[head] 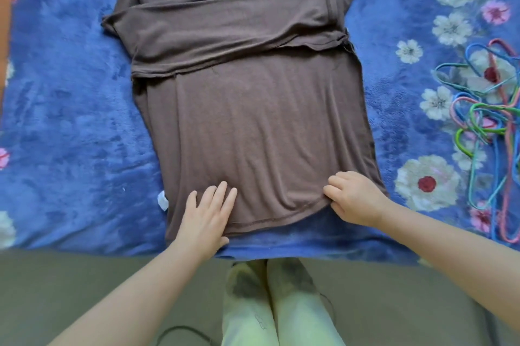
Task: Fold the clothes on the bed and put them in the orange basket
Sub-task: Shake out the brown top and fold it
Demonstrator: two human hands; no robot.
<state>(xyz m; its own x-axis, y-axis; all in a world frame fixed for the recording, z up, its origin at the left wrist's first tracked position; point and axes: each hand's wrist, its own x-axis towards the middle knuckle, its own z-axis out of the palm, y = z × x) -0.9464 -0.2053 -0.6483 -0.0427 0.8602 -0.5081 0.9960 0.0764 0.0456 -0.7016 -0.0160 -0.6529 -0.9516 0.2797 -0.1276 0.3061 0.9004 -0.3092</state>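
Here I see the brown top [253, 109] spread on the blue floral blanket [73, 126]; the left hand [206, 213] presses its hem with straight fingers, the right hand [356, 199] pinches the hem, fingers curled.

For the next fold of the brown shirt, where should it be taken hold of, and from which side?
Probably at the bottom hem, near its two corners, coming from the bed edge nearest the person. The brown shirt lies flat with both sleeves already folded across the chest, and the hem is the free edge closest. The right hand already pinches the hem's right end; the left hand lies flat near the left end.
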